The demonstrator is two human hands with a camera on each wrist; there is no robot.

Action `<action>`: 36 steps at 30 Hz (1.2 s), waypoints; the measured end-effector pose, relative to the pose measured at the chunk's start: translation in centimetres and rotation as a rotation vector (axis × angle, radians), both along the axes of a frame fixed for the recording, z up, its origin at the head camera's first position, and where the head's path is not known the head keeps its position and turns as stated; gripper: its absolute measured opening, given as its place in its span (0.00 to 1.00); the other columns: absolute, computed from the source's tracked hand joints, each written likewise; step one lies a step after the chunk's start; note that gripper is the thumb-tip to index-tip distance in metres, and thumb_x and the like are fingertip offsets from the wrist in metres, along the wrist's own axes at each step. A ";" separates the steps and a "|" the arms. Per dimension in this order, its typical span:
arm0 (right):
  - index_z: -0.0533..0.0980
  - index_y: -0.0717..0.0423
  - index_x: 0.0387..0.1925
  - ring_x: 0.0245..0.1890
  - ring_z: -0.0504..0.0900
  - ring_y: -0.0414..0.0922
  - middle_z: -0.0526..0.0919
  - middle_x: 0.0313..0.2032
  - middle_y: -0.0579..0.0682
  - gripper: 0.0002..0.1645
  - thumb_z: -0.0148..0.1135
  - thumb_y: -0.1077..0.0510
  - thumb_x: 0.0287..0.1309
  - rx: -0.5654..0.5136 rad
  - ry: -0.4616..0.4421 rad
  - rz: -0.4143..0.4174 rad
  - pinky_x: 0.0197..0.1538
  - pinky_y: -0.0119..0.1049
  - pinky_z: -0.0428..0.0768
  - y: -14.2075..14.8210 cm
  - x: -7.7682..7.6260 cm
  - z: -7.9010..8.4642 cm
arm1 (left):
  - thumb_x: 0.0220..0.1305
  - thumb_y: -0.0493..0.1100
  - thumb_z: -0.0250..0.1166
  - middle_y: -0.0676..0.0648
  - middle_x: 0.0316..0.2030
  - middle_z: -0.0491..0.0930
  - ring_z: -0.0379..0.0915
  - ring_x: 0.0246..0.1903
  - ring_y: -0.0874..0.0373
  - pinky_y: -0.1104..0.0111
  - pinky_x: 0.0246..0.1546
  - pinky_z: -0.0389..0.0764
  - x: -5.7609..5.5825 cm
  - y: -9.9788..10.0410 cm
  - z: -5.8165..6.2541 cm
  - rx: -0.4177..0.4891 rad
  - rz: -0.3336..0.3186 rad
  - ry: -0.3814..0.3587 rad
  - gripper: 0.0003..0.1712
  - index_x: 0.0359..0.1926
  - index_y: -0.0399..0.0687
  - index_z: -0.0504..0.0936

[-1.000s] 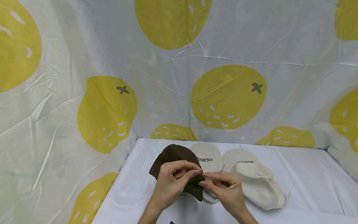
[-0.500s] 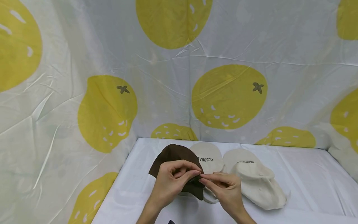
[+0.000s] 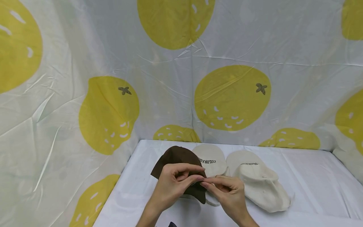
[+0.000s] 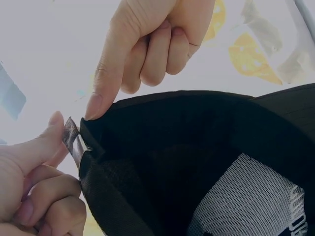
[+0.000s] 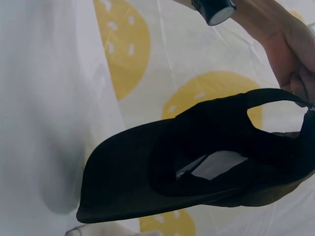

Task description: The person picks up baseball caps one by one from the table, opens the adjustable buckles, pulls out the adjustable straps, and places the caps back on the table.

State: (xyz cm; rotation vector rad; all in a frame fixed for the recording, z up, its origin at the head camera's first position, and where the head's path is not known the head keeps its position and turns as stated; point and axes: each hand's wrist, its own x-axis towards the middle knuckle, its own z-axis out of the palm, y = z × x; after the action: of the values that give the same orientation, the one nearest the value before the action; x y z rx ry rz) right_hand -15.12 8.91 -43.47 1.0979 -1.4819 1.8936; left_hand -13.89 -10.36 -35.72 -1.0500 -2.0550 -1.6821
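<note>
A dark brown baseball cap (image 3: 178, 156) is held above the white table, its inside facing down in the head view. My left hand (image 3: 171, 184) grips its back edge between thumb and index finger. On the right, my right hand (image 3: 231, 190) pinches the end of the cap's back strap. In the left wrist view, the short strap end (image 4: 70, 132) stands up beside a small metal buckle (image 4: 81, 146). A pale mesh patch (image 4: 246, 196) shows inside the crown. The curved brim (image 5: 123, 172) and the back opening appear in the right wrist view.
Cream caps lie behind and to the right: one with dark lettering (image 3: 209, 154), another group (image 3: 263, 186) overlapping beside it. White cloth covers the table (image 3: 306, 176). Lemon-print fabric (image 3: 164, 94) hangs at the back and sides. A small dark object (image 3: 171, 224) shows at the bottom edge.
My right fingertips have shifted slightly left and down along the strap, meeting the left thumb. The left index finger has lifted a little from its thumb. The cap has barely moved.
</note>
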 end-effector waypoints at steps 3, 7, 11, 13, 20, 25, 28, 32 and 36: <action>0.87 0.71 0.39 0.36 0.86 0.35 0.92 0.37 0.55 0.21 0.67 0.88 0.44 0.002 0.002 -0.003 0.36 0.23 0.82 0.1 -0.1 0.0 | 0.64 0.36 0.72 0.42 0.33 0.90 0.48 0.17 0.77 0.81 0.14 0.58 0.0 0.0 0.1 -0.018 0.008 -0.009 0.09 0.45 0.37 0.90; 0.87 0.72 0.40 0.37 0.86 0.35 0.92 0.37 0.55 0.23 0.65 0.90 0.42 0.004 0.002 0.000 0.37 0.23 0.83 0.1 -0.1 0.0 | 0.66 0.37 0.71 0.43 0.34 0.91 0.60 0.20 0.77 0.81 0.18 0.68 -0.1 0.0 0.3 -0.043 -0.003 0.007 0.07 0.43 0.39 0.90; 0.87 0.72 0.40 0.39 0.88 0.36 0.92 0.38 0.55 0.23 0.66 0.90 0.42 0.007 0.003 0.000 0.39 0.23 0.84 0.1 -0.1 0.0 | 0.67 0.36 0.70 0.44 0.32 0.90 0.69 0.25 0.75 0.79 0.21 0.74 -0.1 0.0 0.3 -0.040 -0.023 0.030 0.04 0.40 0.41 0.90; 0.86 0.72 0.40 0.40 0.88 0.37 0.92 0.39 0.55 0.23 0.66 0.90 0.43 0.008 0.004 0.000 0.40 0.24 0.84 0.1 0.0 0.0 | 0.67 0.35 0.70 0.44 0.31 0.90 0.70 0.25 0.74 0.79 0.22 0.74 -0.1 0.0 0.2 -0.029 -0.029 0.031 0.03 0.39 0.41 0.90; 0.86 0.73 0.41 0.43 0.91 0.41 0.92 0.41 0.55 0.23 0.64 0.90 0.43 -0.006 0.001 0.009 0.45 0.29 0.87 0.0 0.1 0.0 | 0.65 0.34 0.71 0.43 0.30 0.89 0.74 0.26 0.70 0.78 0.24 0.77 0.0 0.0 0.1 0.009 -0.040 0.040 0.03 0.37 0.38 0.90; 0.86 0.72 0.40 0.42 0.90 0.40 0.92 0.40 0.53 0.22 0.65 0.89 0.43 -0.006 -0.008 -0.015 0.44 0.28 0.86 0.0 0.3 0.1 | 0.63 0.32 0.72 0.43 0.25 0.86 0.65 0.21 0.69 0.80 0.20 0.70 -0.1 0.0 0.0 0.040 -0.030 0.073 0.03 0.37 0.37 0.91; 0.86 0.72 0.39 0.41 0.90 0.38 0.92 0.39 0.53 0.22 0.66 0.89 0.43 0.000 -0.009 -0.038 0.42 0.26 0.86 -0.1 0.3 0.1 | 0.61 0.31 0.73 0.45 0.22 0.83 0.59 0.19 0.68 0.80 0.18 0.65 -0.1 0.0 0.0 0.051 -0.023 0.097 0.03 0.36 0.36 0.91; 0.87 0.71 0.39 0.39 0.89 0.36 0.92 0.39 0.53 0.22 0.67 0.88 0.42 0.006 -0.011 -0.054 0.40 0.24 0.85 -0.1 0.3 0.1 | 0.61 0.30 0.73 0.44 0.21 0.83 0.59 0.18 0.64 0.79 0.18 0.65 -0.2 0.0 -0.1 0.057 -0.025 0.109 0.03 0.37 0.36 0.91; 0.87 0.70 0.39 0.38 0.88 0.35 0.92 0.38 0.52 0.22 0.67 0.88 0.43 0.009 -0.011 -0.063 0.40 0.23 0.84 -0.1 0.3 0.1 | 0.61 0.30 0.73 0.44 0.23 0.84 0.61 0.19 0.63 0.79 0.19 0.66 -0.1 0.0 -0.2 0.061 -0.028 0.105 0.04 0.37 0.36 0.91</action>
State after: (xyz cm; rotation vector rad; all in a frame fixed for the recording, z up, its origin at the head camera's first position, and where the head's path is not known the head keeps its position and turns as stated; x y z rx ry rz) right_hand -14.78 8.83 -43.38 1.0345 -1.5148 1.8547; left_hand -14.03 -10.39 -35.91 -1.1268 -1.9206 -1.6555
